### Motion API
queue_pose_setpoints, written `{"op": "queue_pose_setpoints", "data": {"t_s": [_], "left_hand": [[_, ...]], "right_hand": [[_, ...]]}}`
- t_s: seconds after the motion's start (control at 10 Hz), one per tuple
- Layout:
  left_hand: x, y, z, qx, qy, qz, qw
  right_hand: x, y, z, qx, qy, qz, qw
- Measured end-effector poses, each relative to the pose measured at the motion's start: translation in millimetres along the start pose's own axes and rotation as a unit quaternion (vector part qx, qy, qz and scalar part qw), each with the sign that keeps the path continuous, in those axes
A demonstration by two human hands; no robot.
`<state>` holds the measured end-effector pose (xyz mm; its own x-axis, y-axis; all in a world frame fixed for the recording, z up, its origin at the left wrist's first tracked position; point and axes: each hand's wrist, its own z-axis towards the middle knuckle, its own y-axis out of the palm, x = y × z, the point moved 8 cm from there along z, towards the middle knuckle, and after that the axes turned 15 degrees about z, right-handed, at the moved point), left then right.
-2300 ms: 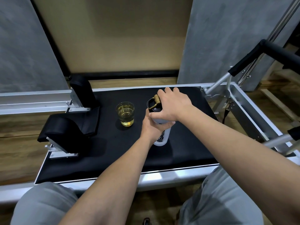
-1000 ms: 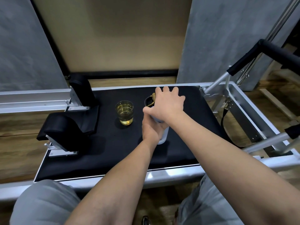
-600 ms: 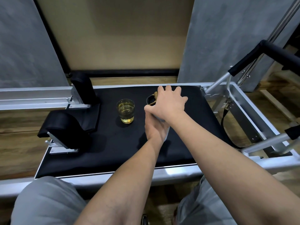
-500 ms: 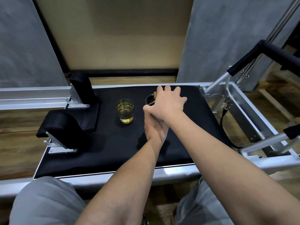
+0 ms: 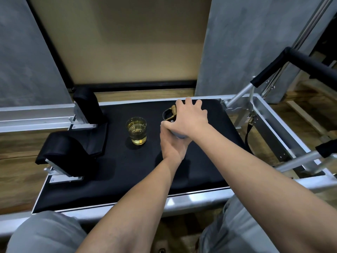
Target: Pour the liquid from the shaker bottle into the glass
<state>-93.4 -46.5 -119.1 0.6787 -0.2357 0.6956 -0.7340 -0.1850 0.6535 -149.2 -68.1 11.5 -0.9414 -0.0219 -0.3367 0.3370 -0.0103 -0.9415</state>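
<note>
A clear glass (image 5: 136, 130) holding yellowish liquid stands upright on the black padded platform (image 5: 127, 167). To its right stands the shaker bottle (image 5: 169, 115), with a black lid and a gold loop; most of it is hidden by my hands. My left hand (image 5: 172, 145) wraps the bottle's body from the near side. My right hand (image 5: 187, 119) covers the lid from above, fingers spread over it. A hand's width of mat separates the bottle from the glass.
A black headrest (image 5: 67, 154) and a shoulder block (image 5: 87, 105) sit at the platform's left. A silver metal frame (image 5: 269, 125) with a black padded bar (image 5: 310, 64) rises at the right. Wooden floor surrounds the platform; my knees are at the near edge.
My left hand has turned around the bottle's body, now covering its label. My right hand stays on the lid. The glass has not moved.
</note>
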Motion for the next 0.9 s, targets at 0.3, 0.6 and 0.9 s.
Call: {"op": "queue_pose_setpoints", "data": {"t_s": [0.3, 0.6, 0.9], "left_hand": [[30.4, 29.2, 53.7, -0.022, -0.026, 0.079, 0.996], [22.4, 24.5, 73.1, -0.012, 0.007, 0.263, 0.965], [48.2, 28.1, 61.7, -0.016, 0.026, 0.389, 0.921]], "right_hand": [[16.9, -27.0, 51.0, -0.031, -0.078, 0.127, 0.988], [31.4, -11.0, 75.8, -0.037, -0.071, 0.114, 0.99], [29.4, -17.1, 69.0, -0.051, -0.07, 0.082, 0.993]]}}
